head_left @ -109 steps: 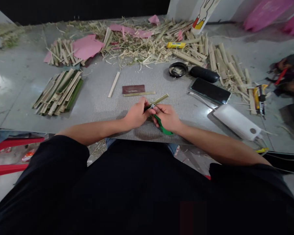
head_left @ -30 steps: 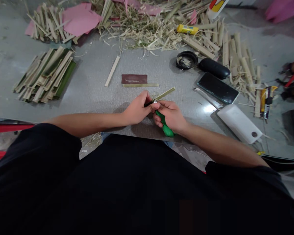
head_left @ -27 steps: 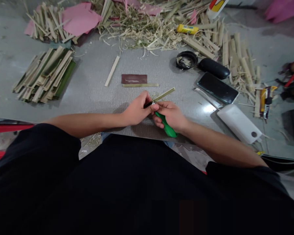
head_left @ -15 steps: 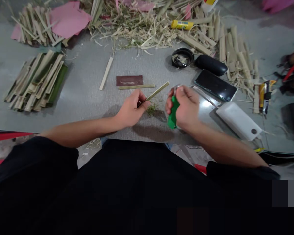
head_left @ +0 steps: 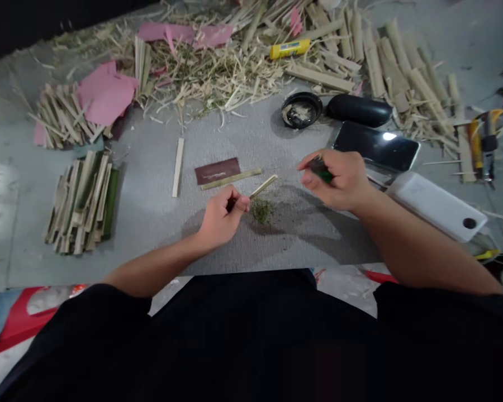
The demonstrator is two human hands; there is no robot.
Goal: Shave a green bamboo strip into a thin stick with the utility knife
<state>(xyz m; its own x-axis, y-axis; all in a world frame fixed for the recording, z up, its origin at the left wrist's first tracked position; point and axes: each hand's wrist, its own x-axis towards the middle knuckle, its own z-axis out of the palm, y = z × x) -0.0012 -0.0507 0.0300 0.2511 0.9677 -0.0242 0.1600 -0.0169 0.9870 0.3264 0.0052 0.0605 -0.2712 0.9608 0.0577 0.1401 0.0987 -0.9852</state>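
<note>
My left hand pinches a thin bamboo strip that points up and to the right. My right hand is closed round a green-handled tool, mostly hidden by the fingers. Below the strip lies a small heap of green shavings. Behind my left hand are a dark red-brown rectangle and another bamboo strip along its front edge. Farther left a pale strip lies by itself on the grey table.
Bundled bamboo strips lie at the left, with pink paper behind. Shavings and a yellow tube lie at the back. A black bowl, black case, phone and white power bank are at the right.
My right hand has moved right, away from the strip, and turned with the green tool, which shows less. My left hand still holds the strip. The whole view has shifted and tilted.
</note>
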